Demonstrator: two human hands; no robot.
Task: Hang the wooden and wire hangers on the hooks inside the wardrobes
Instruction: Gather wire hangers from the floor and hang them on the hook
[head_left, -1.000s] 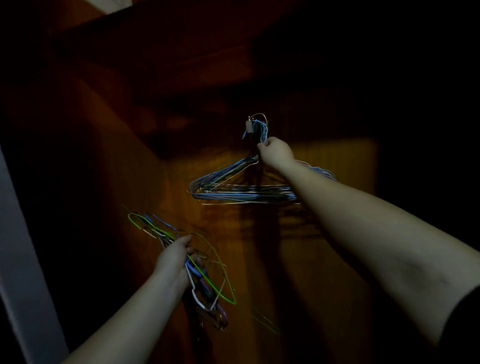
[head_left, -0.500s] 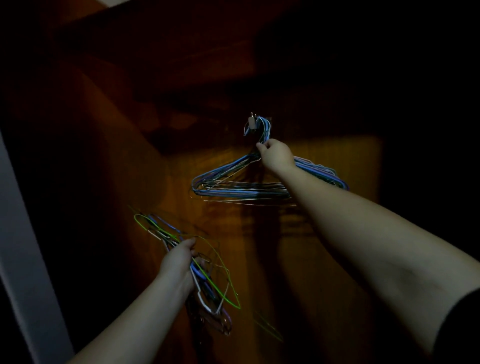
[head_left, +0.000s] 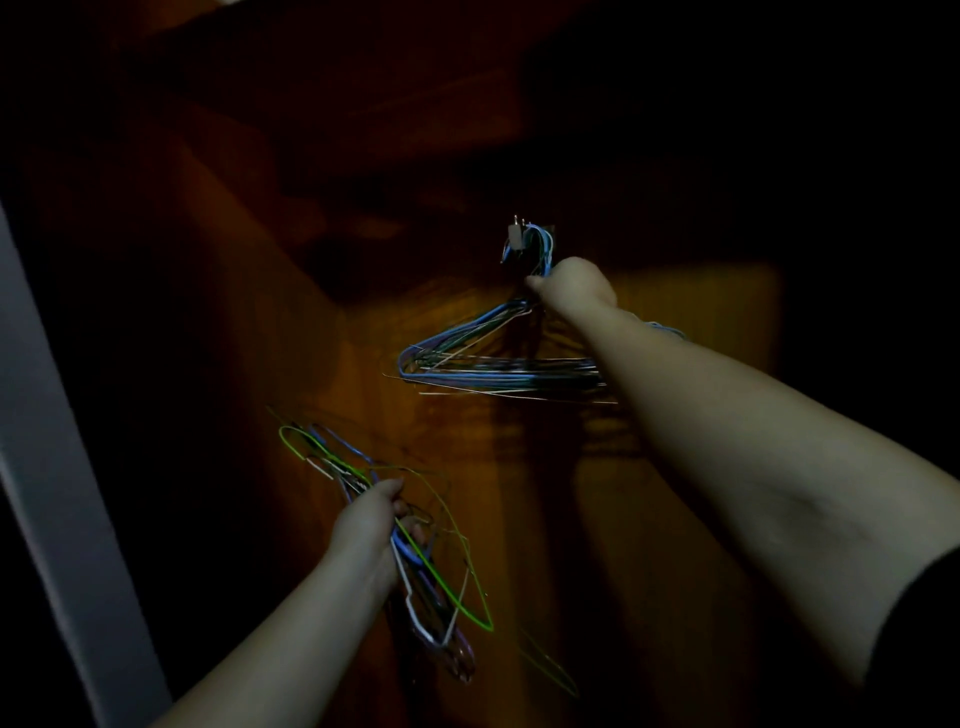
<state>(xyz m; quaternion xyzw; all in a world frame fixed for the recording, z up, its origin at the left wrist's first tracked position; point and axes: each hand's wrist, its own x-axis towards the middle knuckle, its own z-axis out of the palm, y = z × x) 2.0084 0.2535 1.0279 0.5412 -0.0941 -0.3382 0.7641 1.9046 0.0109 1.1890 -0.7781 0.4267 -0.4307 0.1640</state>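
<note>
1. Head view: near left, the left hand (head_left: 371, 525) grips a loose bundle (head_left: 415, 561) of wire hangers, not yet hung.
2. Far right, the right hand (head_left: 574, 286) clasps the necks of a second bunch (head_left: 488, 358) at the hook (head_left: 519, 236); whether it is seated, I cannot tell.

Dim wardrobe interior. Back panel (head_left: 675, 519) of reddish-brown wood, lit in a warm patch at centre right; upper panel (head_left: 415, 104) and right side lost in deep shadow. A pale grey frame edge (head_left: 57, 467) runs slantwise along the left.
</note>
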